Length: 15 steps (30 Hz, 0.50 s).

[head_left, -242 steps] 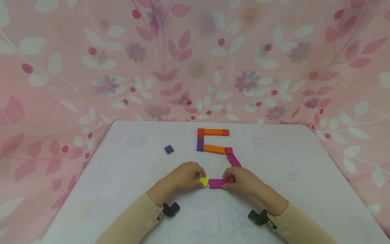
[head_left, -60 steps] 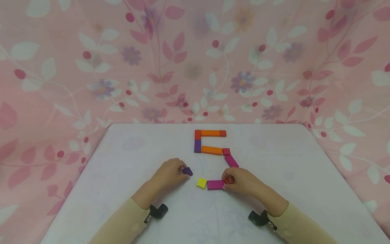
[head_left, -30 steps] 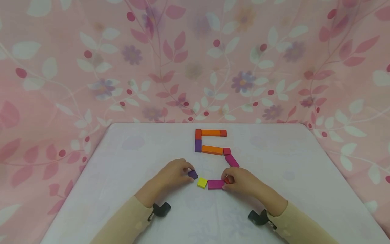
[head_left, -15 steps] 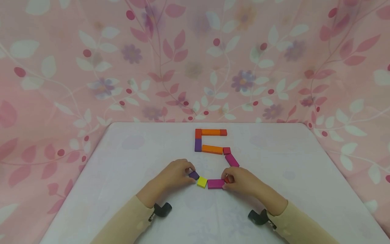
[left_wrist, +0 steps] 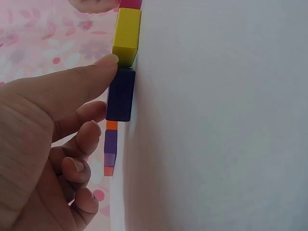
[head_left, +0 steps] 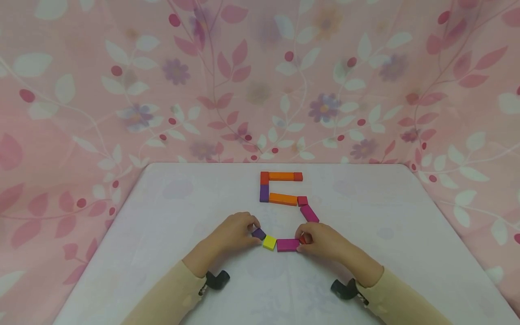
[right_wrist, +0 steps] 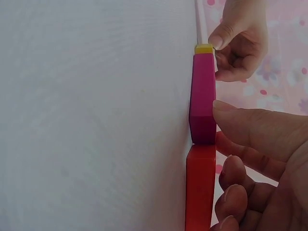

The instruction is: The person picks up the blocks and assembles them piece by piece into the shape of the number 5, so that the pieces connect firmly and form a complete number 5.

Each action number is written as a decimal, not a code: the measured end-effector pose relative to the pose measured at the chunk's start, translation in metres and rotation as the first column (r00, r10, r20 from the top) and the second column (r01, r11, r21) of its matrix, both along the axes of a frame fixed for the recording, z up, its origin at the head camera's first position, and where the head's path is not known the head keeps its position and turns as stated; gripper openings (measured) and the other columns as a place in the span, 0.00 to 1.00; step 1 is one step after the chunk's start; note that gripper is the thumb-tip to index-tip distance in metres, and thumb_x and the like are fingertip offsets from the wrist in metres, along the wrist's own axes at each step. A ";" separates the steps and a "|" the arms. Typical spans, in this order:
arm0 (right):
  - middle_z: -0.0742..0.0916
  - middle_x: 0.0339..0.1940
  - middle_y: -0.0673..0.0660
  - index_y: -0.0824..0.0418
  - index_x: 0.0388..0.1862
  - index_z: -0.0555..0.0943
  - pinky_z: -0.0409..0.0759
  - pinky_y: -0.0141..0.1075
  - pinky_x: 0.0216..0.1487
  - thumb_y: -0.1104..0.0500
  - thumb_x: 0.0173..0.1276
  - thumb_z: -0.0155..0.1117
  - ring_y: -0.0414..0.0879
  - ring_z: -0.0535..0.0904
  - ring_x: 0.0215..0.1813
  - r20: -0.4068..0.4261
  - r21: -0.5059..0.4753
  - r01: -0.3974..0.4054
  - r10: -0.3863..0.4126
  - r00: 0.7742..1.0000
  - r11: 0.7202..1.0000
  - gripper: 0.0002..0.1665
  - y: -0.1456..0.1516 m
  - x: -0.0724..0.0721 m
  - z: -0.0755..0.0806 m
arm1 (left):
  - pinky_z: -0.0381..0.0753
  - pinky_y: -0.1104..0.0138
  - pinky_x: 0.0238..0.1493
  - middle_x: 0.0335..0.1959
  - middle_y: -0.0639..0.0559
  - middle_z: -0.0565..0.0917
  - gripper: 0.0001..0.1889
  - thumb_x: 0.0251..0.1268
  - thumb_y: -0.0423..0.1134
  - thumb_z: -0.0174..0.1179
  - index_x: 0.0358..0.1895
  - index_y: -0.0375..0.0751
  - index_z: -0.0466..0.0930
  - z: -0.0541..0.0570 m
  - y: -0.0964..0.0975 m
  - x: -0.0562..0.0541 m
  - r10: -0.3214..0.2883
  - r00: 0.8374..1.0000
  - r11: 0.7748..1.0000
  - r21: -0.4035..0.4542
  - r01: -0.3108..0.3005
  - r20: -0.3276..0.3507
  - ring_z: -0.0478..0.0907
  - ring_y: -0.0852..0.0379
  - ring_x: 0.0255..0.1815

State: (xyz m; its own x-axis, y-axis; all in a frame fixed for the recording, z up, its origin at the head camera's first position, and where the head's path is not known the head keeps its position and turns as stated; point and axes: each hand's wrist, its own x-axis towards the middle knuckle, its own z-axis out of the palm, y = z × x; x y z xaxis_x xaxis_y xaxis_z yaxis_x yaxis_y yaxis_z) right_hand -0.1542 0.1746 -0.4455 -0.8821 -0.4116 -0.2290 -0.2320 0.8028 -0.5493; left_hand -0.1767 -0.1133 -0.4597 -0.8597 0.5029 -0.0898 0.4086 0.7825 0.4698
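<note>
My left hand [head_left: 233,232] pinches a small dark purple block [left_wrist: 121,94] between thumb and fingers; it lies on the table against the corner of a yellow block [head_left: 270,243]. To the right of the yellow block, in line with it, is a magenta block [head_left: 286,245]. My right hand [head_left: 322,240] holds that block's right end, with the thumb [right_wrist: 231,111] on its side. A red block [right_wrist: 201,187] meets the magenta one there, mostly hidden under the right hand in the head view. Another magenta block [head_left: 309,213] slants away above the right hand.
On the white table [head_left: 195,289], further back, orange blocks [head_left: 283,199], a purple block [head_left: 264,193] and small red blocks [head_left: 302,201] continue the chain in an angular shape. A pink floral cloth [head_left: 260,81] stands behind the table.
The left hand let go of the yellow block, took the dark purple block from further left and brought it rightward against the yellow one. The right hand stayed in place.
</note>
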 end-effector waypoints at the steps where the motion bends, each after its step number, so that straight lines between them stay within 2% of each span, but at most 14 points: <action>1: 0.78 0.25 0.46 0.47 0.41 0.84 0.77 0.36 0.34 0.52 0.55 0.80 0.42 0.74 0.33 0.002 0.000 0.001 -0.001 1.000 1.000 0.16 0.000 0.000 0.000 | 0.77 0.63 0.48 0.35 0.62 0.77 0.20 0.56 0.53 0.74 0.49 0.50 0.84 0.001 0.000 0.000 0.000 1.000 1.000 0.001 0.000 0.000 0.73 0.60 0.39; 15: 0.78 0.24 0.46 0.47 0.42 0.84 0.76 0.36 0.34 0.51 0.55 0.81 0.43 0.75 0.32 0.009 0.001 0.018 -0.018 1.000 1.000 0.17 -0.001 0.000 0.002 | 0.77 0.63 0.48 0.36 0.61 0.78 0.20 0.57 0.53 0.73 0.49 0.49 0.84 0.003 0.001 0.002 0.012 1.000 1.000 -0.002 -0.012 0.011 0.73 0.60 0.39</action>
